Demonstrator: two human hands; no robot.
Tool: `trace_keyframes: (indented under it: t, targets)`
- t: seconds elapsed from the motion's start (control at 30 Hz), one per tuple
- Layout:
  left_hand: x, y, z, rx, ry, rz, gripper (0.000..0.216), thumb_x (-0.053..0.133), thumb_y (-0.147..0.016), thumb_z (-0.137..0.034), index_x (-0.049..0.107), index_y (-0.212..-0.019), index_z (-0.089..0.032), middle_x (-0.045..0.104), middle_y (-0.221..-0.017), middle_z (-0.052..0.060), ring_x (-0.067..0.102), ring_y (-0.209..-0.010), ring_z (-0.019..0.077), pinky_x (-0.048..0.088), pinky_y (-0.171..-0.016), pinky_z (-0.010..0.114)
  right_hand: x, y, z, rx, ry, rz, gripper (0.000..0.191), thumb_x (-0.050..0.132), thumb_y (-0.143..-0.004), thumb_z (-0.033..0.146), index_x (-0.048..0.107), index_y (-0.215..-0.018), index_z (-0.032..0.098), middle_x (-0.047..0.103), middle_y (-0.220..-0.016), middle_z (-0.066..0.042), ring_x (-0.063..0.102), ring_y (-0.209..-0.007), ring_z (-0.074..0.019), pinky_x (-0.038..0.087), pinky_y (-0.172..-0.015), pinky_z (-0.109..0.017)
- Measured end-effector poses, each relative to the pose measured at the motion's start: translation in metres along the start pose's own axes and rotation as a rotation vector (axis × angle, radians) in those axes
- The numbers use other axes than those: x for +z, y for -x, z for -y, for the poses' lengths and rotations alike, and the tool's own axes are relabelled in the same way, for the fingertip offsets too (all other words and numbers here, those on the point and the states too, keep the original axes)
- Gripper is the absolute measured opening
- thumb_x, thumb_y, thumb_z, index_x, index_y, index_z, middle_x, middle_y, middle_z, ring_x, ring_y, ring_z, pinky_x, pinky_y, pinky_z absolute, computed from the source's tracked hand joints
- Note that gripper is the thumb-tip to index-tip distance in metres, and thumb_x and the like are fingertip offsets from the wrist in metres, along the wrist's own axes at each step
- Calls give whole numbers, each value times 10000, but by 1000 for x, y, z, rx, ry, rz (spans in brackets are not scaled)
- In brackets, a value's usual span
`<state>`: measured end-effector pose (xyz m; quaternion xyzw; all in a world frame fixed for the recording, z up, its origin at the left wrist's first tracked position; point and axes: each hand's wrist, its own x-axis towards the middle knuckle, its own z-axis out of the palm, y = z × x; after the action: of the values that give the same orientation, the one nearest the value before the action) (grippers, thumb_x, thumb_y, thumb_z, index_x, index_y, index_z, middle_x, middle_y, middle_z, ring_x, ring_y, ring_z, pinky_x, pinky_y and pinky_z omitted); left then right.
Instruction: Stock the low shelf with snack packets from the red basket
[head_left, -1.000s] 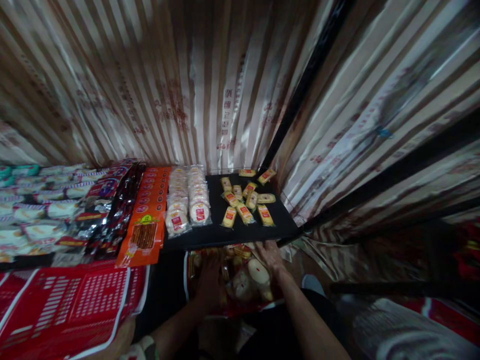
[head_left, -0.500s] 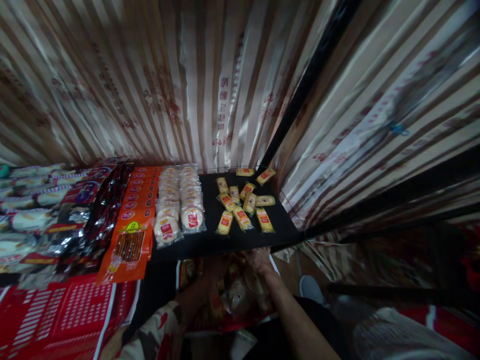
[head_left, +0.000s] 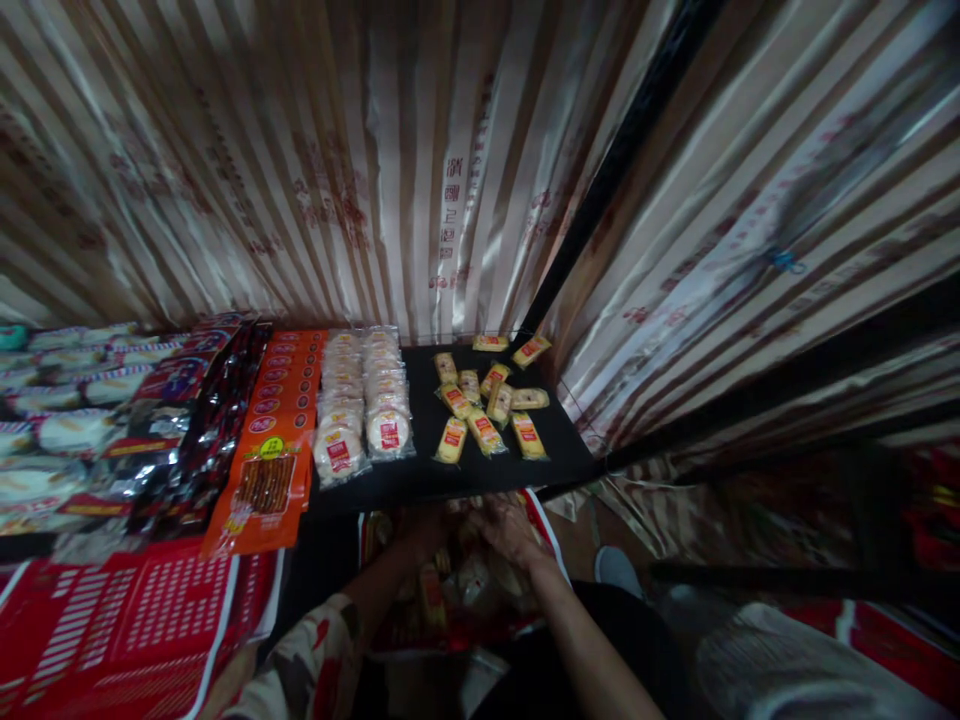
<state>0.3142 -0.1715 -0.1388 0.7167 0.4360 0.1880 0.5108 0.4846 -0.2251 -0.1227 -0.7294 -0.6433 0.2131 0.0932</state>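
Both my hands reach into a red bag or box with a pale rim (head_left: pixel 555 555), just under the front edge of the black table. Wrapped snack packets (head_left: pixel 433 597) lie inside it below my forearms. My right hand (head_left: pixel 506 528) is over the contents near the far side, its fingers stretched out toward the left. My left hand (head_left: pixel 431 528) is beside it, in deep shadow; its fingers are hidden. On the table above, several small yellow wrapped cakes (head_left: pixel 501 403) lie scattered, some overlapping.
Left of the yellow cakes stand rows of round wrapped biscuits (head_left: pixel 388 435), orange snack packs (head_left: pixel 266 485), dark shiny packets (head_left: pixel 195 440) and white wrapped rolls (head_left: pixel 75 432). A red perforated basket (head_left: pixel 135 620) is at lower left. Black poles (head_left: pixel 585 230) and curtains surround the table.
My right hand has moved slightly left, closer to my left hand, and its fingers reach farther across the contents. The view has shifted a little. The yellow cakes lie as before.
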Motion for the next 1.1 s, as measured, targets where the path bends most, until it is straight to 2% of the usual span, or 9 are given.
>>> trace_keyframes:
  t: [0.13,0.27,0.37,0.47,0.57,0.7,0.87,1.0,1.1]
  targets:
    - [-9,20,9,73,-241,21,468,501,-753,-237,545,-1214,-169,610,-1165,105,449,-1193,318,257,-1064,471,-2,20,15,-90,45,-9,490,481,-798,355,523,-1266,215,540,-1305,-86,421,-1240,-274,320,-1014,-443]
    - [-16,36,10,209,-369,62,622,549,-681,-165,459,-1294,-217,504,-1304,92,406,-1229,295,259,-1072,482,4,40,25,-90,111,-68,524,473,-800,342,486,-1304,201,497,-1347,-94,372,-1280,-272,261,-1056,-469]
    - [-20,53,7,381,-466,59,476,525,-762,-214,512,-1237,-253,512,-1266,86,428,-1202,266,306,-1049,479,12,53,28,-79,179,-97,530,478,-786,297,480,-1310,221,437,-1401,-86,311,-1322,-283,190,-1080,-499]
    - [-20,73,11,442,-492,-4,347,496,-805,-217,580,-1142,-230,539,-1198,100,451,-1176,260,339,-1027,488,20,62,31,-112,232,-71,572,493,-750,244,465,-1322,239,378,-1444,-79,214,-1365,-304,110,-1084,-542]
    - [-18,91,20,451,-504,-41,299,445,-841,-190,604,-1092,-218,531,-1219,106,420,-1218,258,345,-1030,491,22,63,34,-119,258,-17,616,515,-703,220,471,-1318,221,329,-1468,-93,142,-1385,-316,63,-1081,-562]
    - [-18,101,24,400,-488,-4,325,449,-841,-195,575,-1138,-230,527,-1237,98,446,-1196,242,373,-1023,446,15,52,38,-84,271,21,615,494,-712,226,463,-1326,210,319,-1474,-86,126,-1393,-296,60,-1090,-541]
    - [-21,95,17,300,-400,-15,481,512,-798,-248,452,-1273,-204,508,-1254,115,459,-1173,255,389,-999,426,10,41,45,-58,295,18,650,487,-718,214,414,-1362,153,309,-1470,-136,185,-1379,-301,91,-1094,-524]
    - [-21,87,16,244,-420,-44,447,506,-761,-224,517,-1207,-195,487,-1275,130,447,-1167,296,380,-981,483,11,40,44,-105,265,78,630,452,-712,172,445,-1340,123,333,-1455,-150,212,-1374,-287,141,-1096,-503]
    - [-19,82,14,204,-481,-45,426,487,-738,-158,557,-1158,-159,452,-1334,146,379,-1248,311,322,-1035,491,8,41,44,-126,207,71,658,465,-691,171,433,-1346,124,325,-1459,-149,180,-1383,-290,160,-1094,-521]
